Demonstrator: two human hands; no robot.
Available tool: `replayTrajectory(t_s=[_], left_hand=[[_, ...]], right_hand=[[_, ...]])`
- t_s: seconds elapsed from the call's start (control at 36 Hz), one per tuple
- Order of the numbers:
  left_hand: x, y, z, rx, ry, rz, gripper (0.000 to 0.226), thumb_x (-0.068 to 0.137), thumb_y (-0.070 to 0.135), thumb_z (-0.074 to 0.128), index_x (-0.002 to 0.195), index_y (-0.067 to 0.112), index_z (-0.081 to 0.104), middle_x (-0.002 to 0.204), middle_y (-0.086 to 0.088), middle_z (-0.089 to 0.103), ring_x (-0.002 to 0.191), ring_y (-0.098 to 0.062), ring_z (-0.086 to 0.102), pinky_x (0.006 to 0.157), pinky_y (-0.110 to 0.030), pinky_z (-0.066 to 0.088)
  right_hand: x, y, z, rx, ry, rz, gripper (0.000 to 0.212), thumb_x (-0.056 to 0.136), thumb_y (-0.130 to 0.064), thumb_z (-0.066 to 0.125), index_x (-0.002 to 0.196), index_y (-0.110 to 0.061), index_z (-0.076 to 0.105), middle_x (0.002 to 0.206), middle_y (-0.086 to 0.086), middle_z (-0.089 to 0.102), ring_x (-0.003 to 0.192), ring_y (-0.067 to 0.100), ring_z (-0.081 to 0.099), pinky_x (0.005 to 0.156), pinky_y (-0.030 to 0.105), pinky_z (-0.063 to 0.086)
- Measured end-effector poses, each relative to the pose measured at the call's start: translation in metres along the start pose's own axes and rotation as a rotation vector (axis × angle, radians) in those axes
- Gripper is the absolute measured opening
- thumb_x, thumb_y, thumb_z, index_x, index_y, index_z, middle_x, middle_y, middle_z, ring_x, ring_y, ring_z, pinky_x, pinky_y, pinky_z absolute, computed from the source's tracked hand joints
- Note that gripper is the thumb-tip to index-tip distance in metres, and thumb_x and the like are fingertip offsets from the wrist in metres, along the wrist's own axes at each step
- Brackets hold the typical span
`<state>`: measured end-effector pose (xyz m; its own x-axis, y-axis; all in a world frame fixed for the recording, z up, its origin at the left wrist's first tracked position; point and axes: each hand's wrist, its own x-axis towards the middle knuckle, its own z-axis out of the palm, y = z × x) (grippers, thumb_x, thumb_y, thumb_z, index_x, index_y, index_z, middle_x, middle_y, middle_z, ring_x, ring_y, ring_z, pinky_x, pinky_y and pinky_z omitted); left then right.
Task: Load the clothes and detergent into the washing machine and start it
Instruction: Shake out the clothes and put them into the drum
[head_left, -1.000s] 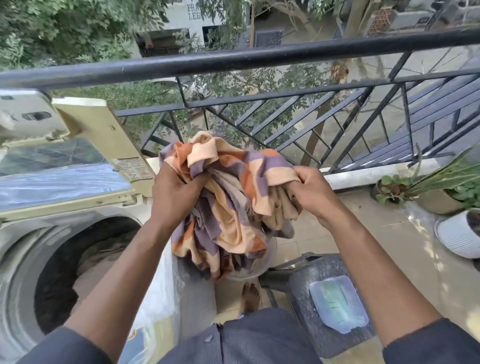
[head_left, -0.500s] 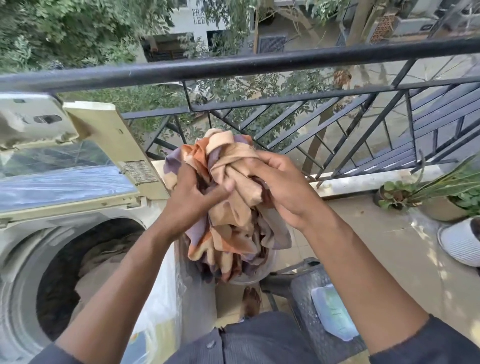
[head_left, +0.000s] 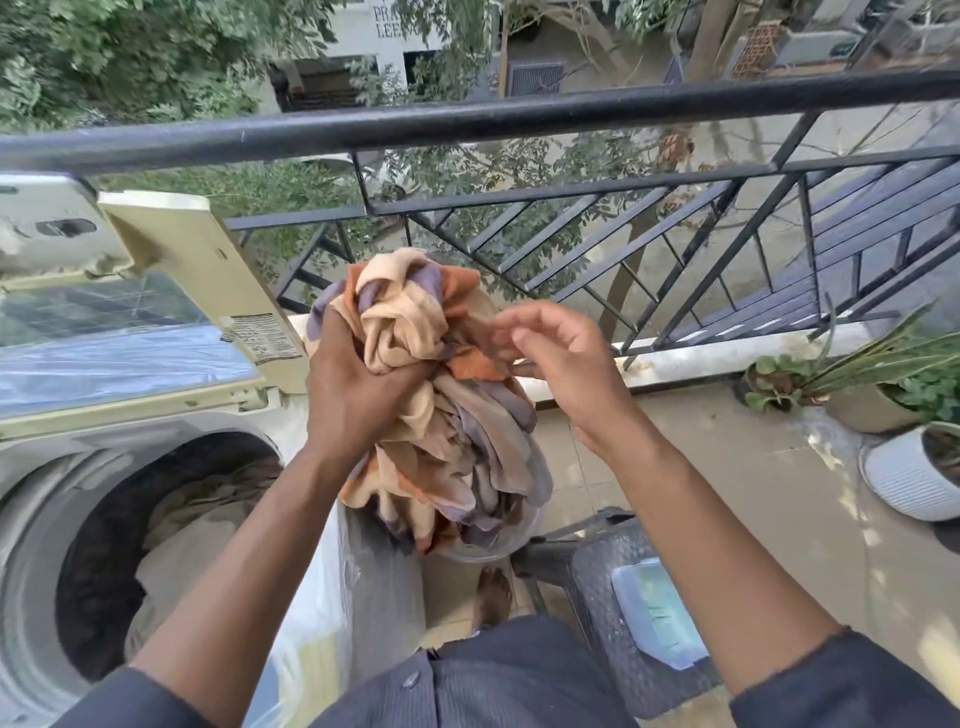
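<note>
Change: since half a second ago the right hand (head_left: 558, 364) has let go of the bundle and pulled a little to the right; the left hand (head_left: 358, 395) alone now holds it.
Left hand: fingers curled tight around the bunched striped cloth (head_left: 415, 332), orange, cream and purple.
Right hand: fingers loose and spread, just beside the cloth, gripping nothing.
Cloth: held up in front of the railing (head_left: 519, 117), its lower folds hanging over a clear tub (head_left: 488, 548).
Washing machine (head_left: 41, 467): at left, lid (head_left: 130, 332) raised, drum (head_left: 171, 540) open with pale laundry inside.
Stool (head_left: 597, 582): dark, at lower right, carrying a clear lidded container (head_left: 657, 608).
Plants: potted greenery (head_left: 883, 374) along the balcony edge at right.
</note>
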<state>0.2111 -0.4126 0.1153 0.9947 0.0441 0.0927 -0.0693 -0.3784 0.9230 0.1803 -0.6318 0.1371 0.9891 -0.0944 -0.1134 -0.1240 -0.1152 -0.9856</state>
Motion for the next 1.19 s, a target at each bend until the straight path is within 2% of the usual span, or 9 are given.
replayTrajectory(t_s=[0.11,0.19,0.33,0.5,0.58,0.67,0.86,0.97,1.19], left_hand=[[0.005,0.009,-0.011,-0.122,0.030,0.022,0.092,0.068,0.046,0.097,0.145,0.019,0.053,0.135,0.002,0.070,0.124,-0.017,0.068,0.109,-0.054,0.054],[0.008,0.021,-0.019,-0.164,0.024,0.052,0.087,0.071,0.035,0.098,0.143,0.013,0.055,0.131,-0.001,0.072,0.121,-0.017,0.071,0.107,-0.051,0.056],[0.013,0.045,-0.030,-0.246,-0.007,0.107,0.065,0.079,0.010,0.092,0.134,0.001,0.059,0.116,0.004,0.075,0.106,-0.008,0.072,0.093,-0.029,0.058],[0.018,0.067,-0.040,-0.336,-0.026,0.142,0.051,0.069,0.024,0.092,0.115,0.023,0.069,0.111,0.002,0.077,0.106,-0.018,0.071,0.095,-0.041,0.058],[0.019,0.067,-0.041,-0.324,-0.036,0.145,0.051,0.071,0.021,0.090,0.117,0.019,0.068,0.112,0.002,0.077,0.107,-0.018,0.071,0.096,-0.041,0.058],[0.023,0.059,-0.042,-0.284,-0.046,0.127,0.057,0.074,0.020,0.091,0.125,0.008,0.066,0.117,-0.005,0.076,0.110,-0.023,0.071,0.103,-0.051,0.058],[0.020,0.033,-0.032,-0.205,-0.055,0.072,0.077,0.074,0.027,0.093,0.138,0.005,0.058,0.127,-0.007,0.073,0.115,-0.017,0.072,0.099,-0.036,0.059],[0.016,0.016,-0.020,-0.115,-0.059,0.032,0.087,0.066,0.045,0.096,0.138,0.014,0.056,0.129,-0.002,0.072,0.119,-0.018,0.071,0.105,-0.045,0.057],[0.004,-0.004,0.003,0.016,-0.031,-0.047,0.070,0.071,0.047,0.088,0.127,0.028,0.050,0.119,0.012,0.066,0.109,-0.009,0.068,0.103,-0.044,0.056]], right_hand=[[0.006,0.059,-0.021,-0.377,-0.009,0.193,0.051,0.081,-0.007,0.063,0.127,-0.029,0.062,0.107,-0.004,0.066,0.091,0.013,0.063,0.082,0.034,0.052],[0.007,0.104,-0.030,-0.689,-0.230,0.398,0.087,0.075,-0.015,0.066,0.153,-0.034,0.031,0.121,0.012,0.059,0.110,0.031,0.062,0.092,0.043,0.055],[0.017,0.174,-0.026,-0.886,-0.299,0.576,0.118,0.074,-0.028,0.085,0.153,-0.048,0.000,0.140,0.020,0.051,0.121,0.044,0.058,0.095,0.045,0.053],[0.024,0.157,-0.005,-0.897,-0.275,0.534,0.057,0.080,-0.019,0.081,0.131,-0.018,0.058,0.125,0.011,0.064,0.118,0.033,0.062,0.101,0.041,0.053],[0.022,0.146,-0.002,-0.957,-0.337,0.517,0.039,0.076,-0.029,0.074,0.108,-0.030,0.053,0.096,-0.007,0.059,0.106,0.023,0.061,0.095,0.037,0.051],[0.024,0.144,-0.005,-1.004,-0.213,0.497,0.025,0.086,-0.021,0.069,0.111,-0.020,0.066,0.108,0.005,0.071,0.110,0.031,0.069,0.088,0.037,0.055],[0.030,0.140,-0.038,-0.522,0.143,0.418,0.021,0.094,-0.018,0.056,0.075,-0.011,0.059,0.083,0.008,0.066,0.086,0.030,0.065,0.068,0.035,0.043],[0.021,0.090,-0.047,-0.049,0.199,0.398,0.024,0.077,-0.012,0.054,0.089,-0.015,0.074,0.081,0.002,0.076,0.075,0.024,0.070,0.063,0.026,0.050],[0.000,0.019,-0.053,0.520,0.115,0.276,0.028,0.105,-0.014,0.048,0.109,-0.007,0.074,0.098,0.010,0.075,0.088,0.021,0.073,0.084,0.031,0.057]])
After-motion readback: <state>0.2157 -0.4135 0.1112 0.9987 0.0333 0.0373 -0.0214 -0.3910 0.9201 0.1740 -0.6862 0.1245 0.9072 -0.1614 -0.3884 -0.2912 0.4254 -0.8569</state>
